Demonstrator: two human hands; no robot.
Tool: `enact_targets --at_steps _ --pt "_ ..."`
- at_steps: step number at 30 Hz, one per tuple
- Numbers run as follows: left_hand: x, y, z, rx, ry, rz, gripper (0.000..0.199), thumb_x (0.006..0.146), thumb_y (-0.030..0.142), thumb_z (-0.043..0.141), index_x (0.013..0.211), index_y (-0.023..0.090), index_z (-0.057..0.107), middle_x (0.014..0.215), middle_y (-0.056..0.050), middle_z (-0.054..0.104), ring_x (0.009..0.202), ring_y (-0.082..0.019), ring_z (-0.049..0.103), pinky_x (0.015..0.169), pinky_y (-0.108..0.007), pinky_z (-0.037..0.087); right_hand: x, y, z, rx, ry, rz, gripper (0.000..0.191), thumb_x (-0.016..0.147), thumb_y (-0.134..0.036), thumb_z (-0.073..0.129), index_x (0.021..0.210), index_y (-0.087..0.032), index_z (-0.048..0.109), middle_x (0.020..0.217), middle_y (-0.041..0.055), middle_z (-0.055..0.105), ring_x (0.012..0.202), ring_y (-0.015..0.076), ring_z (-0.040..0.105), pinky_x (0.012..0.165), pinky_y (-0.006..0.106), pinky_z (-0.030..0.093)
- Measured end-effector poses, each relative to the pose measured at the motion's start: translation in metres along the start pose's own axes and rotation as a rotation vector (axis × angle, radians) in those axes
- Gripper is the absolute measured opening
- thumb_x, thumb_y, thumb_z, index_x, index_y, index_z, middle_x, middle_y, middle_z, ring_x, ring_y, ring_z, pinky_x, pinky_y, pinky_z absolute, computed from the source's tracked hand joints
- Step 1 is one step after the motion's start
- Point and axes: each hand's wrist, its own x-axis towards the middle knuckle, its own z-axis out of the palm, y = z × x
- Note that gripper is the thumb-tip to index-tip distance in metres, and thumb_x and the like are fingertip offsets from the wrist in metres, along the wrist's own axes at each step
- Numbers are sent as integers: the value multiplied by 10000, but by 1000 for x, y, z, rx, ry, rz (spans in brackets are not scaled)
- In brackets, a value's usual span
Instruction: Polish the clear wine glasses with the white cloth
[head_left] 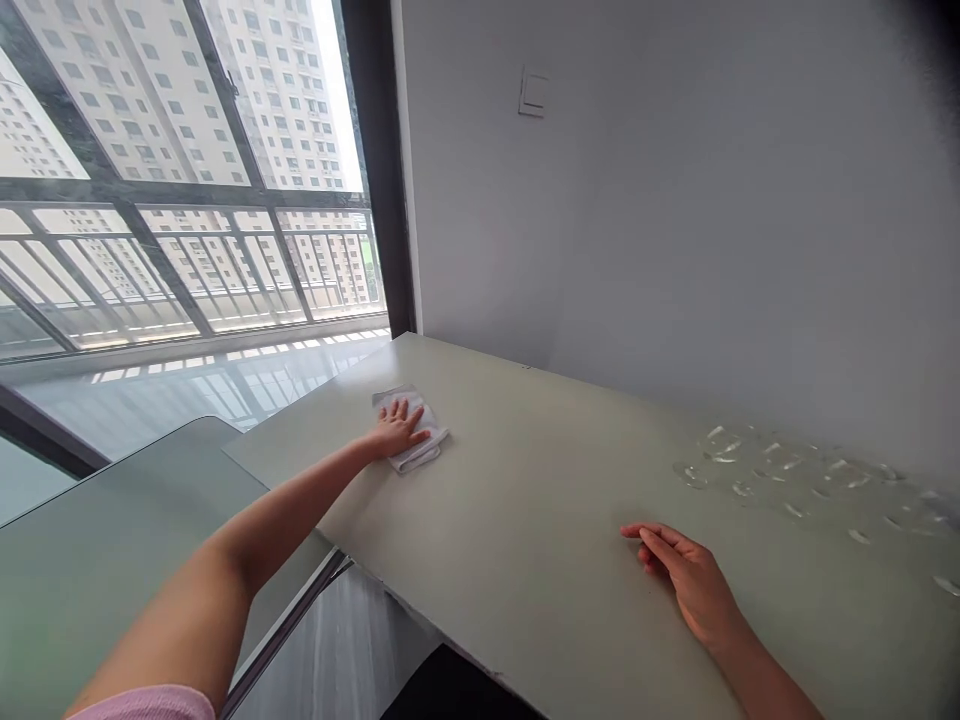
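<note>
head view: my left hand (pixel 400 432) is spread flat on the white cloth (pixel 420 458), on the bench (pixel 517 520). my right hand (pixel 697 585) curls loosely; i can't tell whether its fingertips meet. clear, glossy patches (pixel 721 445) remain well apart from the cloth. i see no readable writing or brand.

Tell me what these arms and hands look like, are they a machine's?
No, they are a person's. The left arm wears a pink sleeve that ends above the elbow; on the right forearm no sleeve shows. The left hand and right hand are ungloved, with no rings, watches, cables or markings visible.
</note>
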Motion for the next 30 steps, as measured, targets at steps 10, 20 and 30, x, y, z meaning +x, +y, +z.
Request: enact_targets --at_steps 10,20,30 --pt "-167 157 35 -93 -87 1027 739 766 627 392 1376 238 246 1463 -152 50 1322 -366 52 1034 -544 82 -2 10 -16 105 -63 59 342 694 -460 633 856 -163 684 677 30 570 648 132 497 606 225 469" --pt "-119 -72 12 -276 376 -24 494 699 549 543 1080 240 604 1300 -150 433 1280 -408 205 967 -658 106 -1 1 -15 166 -70 85 327 662 -448 667 815 -159 686 739 51 604 642 130 497 567 228 448" --pt "-88 -93 29 -255 483 -229 633 617 608 562 1093 193 601 1280 -206 437 1251 -453 221 964 -648 122 -7 -23 -5 197 -75 -55 287 734 -425 594 806 -159 675 719 48 599 605 115 481 553 243 402"
